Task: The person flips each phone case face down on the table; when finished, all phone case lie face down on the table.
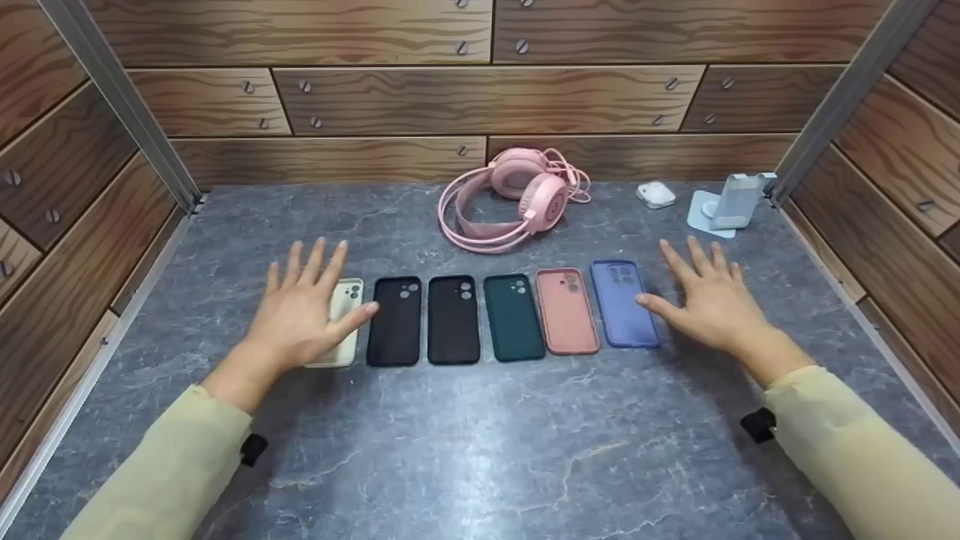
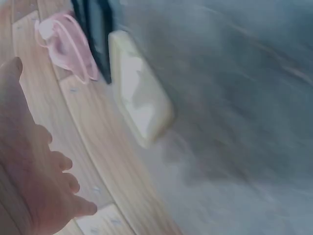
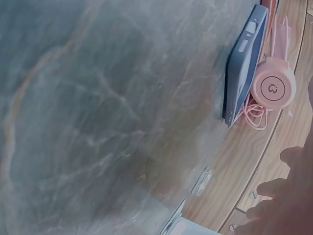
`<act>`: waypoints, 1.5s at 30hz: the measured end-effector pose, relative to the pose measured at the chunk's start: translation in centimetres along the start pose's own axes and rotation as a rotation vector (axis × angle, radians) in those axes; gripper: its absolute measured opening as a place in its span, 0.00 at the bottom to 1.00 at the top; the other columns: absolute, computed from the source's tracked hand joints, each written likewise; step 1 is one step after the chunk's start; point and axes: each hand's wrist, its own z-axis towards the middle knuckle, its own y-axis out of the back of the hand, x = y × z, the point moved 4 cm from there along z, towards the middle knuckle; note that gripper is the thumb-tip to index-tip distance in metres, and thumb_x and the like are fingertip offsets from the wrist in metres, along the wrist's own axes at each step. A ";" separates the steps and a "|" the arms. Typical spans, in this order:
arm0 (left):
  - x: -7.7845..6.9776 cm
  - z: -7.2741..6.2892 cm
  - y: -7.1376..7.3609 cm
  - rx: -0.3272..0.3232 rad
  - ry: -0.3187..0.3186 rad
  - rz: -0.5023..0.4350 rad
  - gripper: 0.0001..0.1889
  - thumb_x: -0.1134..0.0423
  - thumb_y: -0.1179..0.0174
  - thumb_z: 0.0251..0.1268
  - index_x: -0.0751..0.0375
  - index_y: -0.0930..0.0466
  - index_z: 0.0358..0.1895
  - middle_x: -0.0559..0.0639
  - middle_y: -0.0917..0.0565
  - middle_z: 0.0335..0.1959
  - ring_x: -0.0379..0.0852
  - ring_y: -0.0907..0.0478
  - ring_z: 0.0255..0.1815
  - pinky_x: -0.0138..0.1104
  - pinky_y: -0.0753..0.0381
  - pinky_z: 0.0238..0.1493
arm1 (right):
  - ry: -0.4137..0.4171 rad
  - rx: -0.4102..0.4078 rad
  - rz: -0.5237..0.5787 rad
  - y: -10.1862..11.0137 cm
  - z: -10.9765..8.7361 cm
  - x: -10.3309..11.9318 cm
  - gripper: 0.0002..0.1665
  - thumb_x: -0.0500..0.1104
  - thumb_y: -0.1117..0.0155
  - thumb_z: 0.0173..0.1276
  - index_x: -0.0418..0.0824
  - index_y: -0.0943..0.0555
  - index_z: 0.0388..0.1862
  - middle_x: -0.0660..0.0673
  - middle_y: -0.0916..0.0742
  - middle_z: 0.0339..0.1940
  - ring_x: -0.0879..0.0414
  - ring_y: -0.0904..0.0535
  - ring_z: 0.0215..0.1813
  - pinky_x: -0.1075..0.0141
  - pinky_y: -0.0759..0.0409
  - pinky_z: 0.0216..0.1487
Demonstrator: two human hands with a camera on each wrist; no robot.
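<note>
Phone cases lie in a row across the grey marbled table. My left hand (image 1: pixel 296 315), fingers spread, hovers over the cream phone case (image 1: pixel 346 322) at the left end and hides part of it; its thumb overlaps the edge of a black phone case (image 1: pixel 394 322). Rightward follow a second black case (image 1: pixel 454 321), a dark green case (image 1: pixel 514 319) and a pink case (image 1: pixel 568 312). At the right end is a blue-purple case (image 1: pixel 628 319). My right hand (image 1: pixel 712 304), also spread and holding nothing, is beside it, thumb tip overlapping its edge in the head view.
Pink headphones (image 1: pixel 544 199) with a coiled cable lie behind the row. At the back right are a small white square object (image 1: pixel 656 195) and a pale blue folding stand (image 1: pixel 731 206). Wood-patterned panels (image 1: pixel 480 101) wall the table at the back and both sides.
</note>
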 end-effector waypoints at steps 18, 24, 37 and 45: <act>-15.4 7.7 1.4 -0.077 -0.235 -0.108 0.53 0.20 0.59 0.72 0.45 0.62 0.89 0.55 0.54 0.88 0.61 0.58 0.87 0.61 0.57 0.82 | 0.023 0.021 0.108 0.4 0.4 0.3 0.62 0.78 0.44 0.72 0.50 0.55 0.91 0.27 0.48 0.86 0.22 0.51 0.82 0.22 0.47 0.72; -20.5 10.0 -0.3 -0.083 -0.287 -0.245 0.52 0.23 0.54 0.73 0.47 0.57 0.89 0.57 0.45 0.86 0.61 0.46 0.84 0.59 0.45 0.80 | 0.065 -0.011 0.208 0.3 0.5 0.4 0.59 0.70 0.37 0.74 0.44 0.51 0.90 0.26 0.40 0.84 0.23 0.44 0.80 0.28 0.46 0.76; -26.3 12.7 -6.2 -0.119 -0.184 -0.712 0.42 0.37 0.42 0.76 0.56 0.38 0.84 0.59 0.16 0.65 0.53 0.18 0.65 0.45 0.21 0.64 | -0.012 0.021 0.446 -0.5 1.1 -0.7 0.57 0.67 0.35 0.76 0.42 0.48 0.89 0.25 0.29 0.78 0.27 0.28 0.73 0.35 0.29 0.71; -27.7 13.6 -9.3 -0.036 -0.041 -0.897 0.40 0.39 0.39 0.75 0.56 0.33 0.82 0.53 0.12 0.51 0.47 0.15 0.50 0.41 0.17 0.54 | -0.040 0.067 0.626 -1.0 1.8 -1.2 0.54 0.60 0.33 0.78 0.37 0.47 0.88 0.24 0.22 0.70 0.32 0.19 0.64 0.48 0.15 0.57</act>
